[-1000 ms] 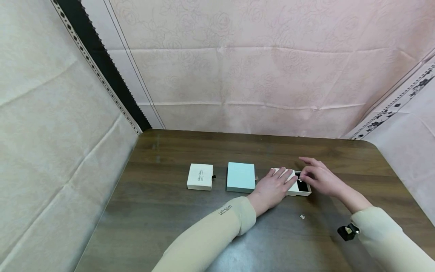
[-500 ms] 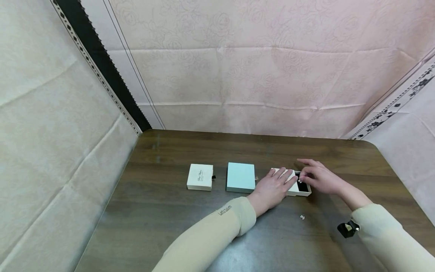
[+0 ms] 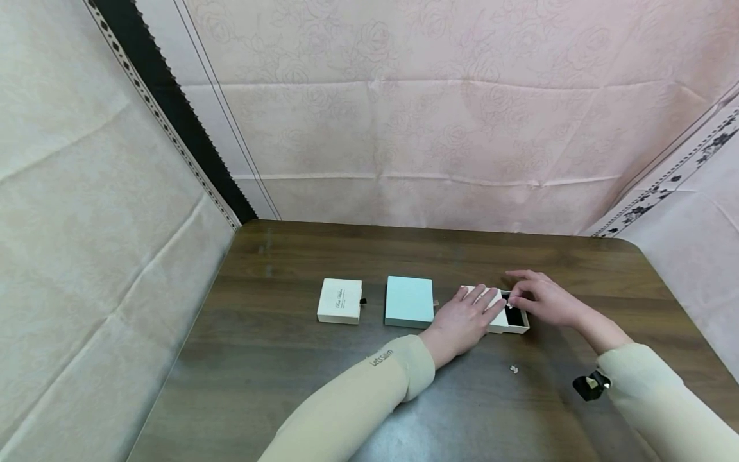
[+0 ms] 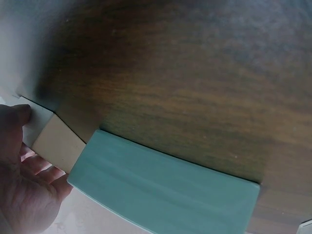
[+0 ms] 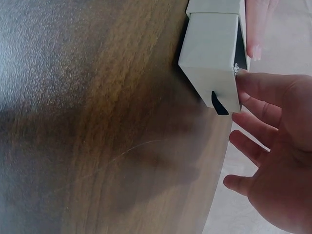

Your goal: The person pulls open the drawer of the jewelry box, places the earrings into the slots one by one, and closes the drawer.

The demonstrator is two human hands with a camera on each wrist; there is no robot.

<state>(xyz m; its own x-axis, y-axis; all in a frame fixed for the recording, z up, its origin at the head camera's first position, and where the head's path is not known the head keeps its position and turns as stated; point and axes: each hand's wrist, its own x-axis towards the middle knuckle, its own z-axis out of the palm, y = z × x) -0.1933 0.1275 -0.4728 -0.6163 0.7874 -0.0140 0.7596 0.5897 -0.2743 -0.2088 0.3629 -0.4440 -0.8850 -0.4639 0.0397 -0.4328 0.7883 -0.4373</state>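
Observation:
My left hand [image 3: 462, 321] grips the white drawer-style jewellery box [image 5: 214, 39], fingers spread over its top and thumb [image 4: 18, 114] against its near wall. Its drawer is slid out to the right, with a dark lining and a black pull ribbon [image 5: 220, 103] on the end wall. My right hand [image 3: 545, 300] is at the drawer, thumb and index finger pinching a small sparkling silver earring [image 5: 236, 69] right at the drawer's rim. The other right fingers are spread. A similar small silver earring [image 3: 514, 369] lies on the table nearer me.
To the left on the wooden table [image 3: 277, 372] stand a turquoise box [image 3: 408, 298] and a closed white box [image 3: 339, 298] with printed lettering and a black tab. Pale patterned cloth [image 3: 433, 147] hangs beyond the table's back edge. A small black object [image 3: 590, 387] hangs by the right sleeve.
My right hand shifts only slightly over the drawer, its fingers still pinching. The left hand, the boxes and the earring on the table stay where they were.

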